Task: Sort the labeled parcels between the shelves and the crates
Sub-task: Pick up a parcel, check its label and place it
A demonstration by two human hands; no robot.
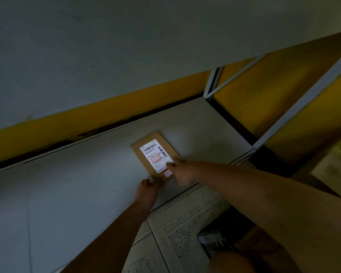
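One parcel (155, 152) flat on shelf (67, 184) | long axis away-left | left hand (146, 191), right hand (180, 174) fingers pinch near end

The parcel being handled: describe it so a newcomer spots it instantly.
Start at the pale grey shelf board below the yellow band. Near its front edge lies a flat brown parcel, left hand and right hand at its near end. It alone bears a white label with a red-outlined box.

Reaching forward, pinching parcel (155, 156) corner with left hand (146, 192), gripping its edge with right hand (180, 173) (thumb on top).
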